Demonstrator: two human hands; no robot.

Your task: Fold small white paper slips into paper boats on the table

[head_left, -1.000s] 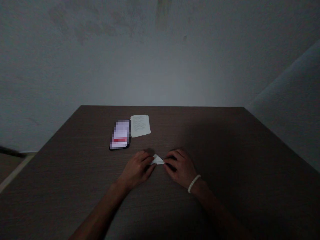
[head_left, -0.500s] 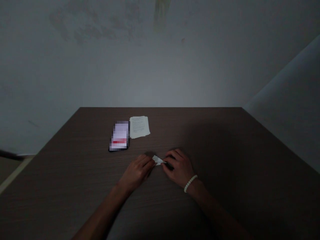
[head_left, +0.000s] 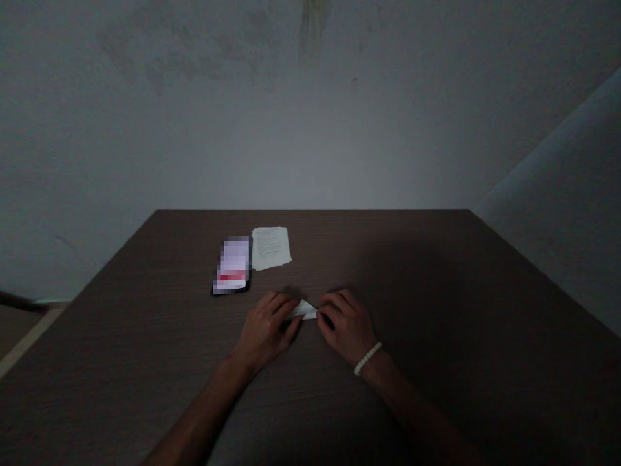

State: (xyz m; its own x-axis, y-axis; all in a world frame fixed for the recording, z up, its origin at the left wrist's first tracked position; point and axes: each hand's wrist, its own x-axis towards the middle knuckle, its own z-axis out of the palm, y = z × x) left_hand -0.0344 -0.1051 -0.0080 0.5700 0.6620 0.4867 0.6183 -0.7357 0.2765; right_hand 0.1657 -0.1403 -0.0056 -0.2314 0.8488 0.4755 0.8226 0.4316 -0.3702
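small folded white paper [head_left: 305, 310] flat on dark table [head_left: 436, 272]

Dim, murky light is covering everything; the wall [head_left: 310, 129] is glowing faintly at centre and fading toward dark corners. A soft shadow is falling across the table [head_left: 436, 272] on the right. Edges are bending slightly, and detail is looking grainy.
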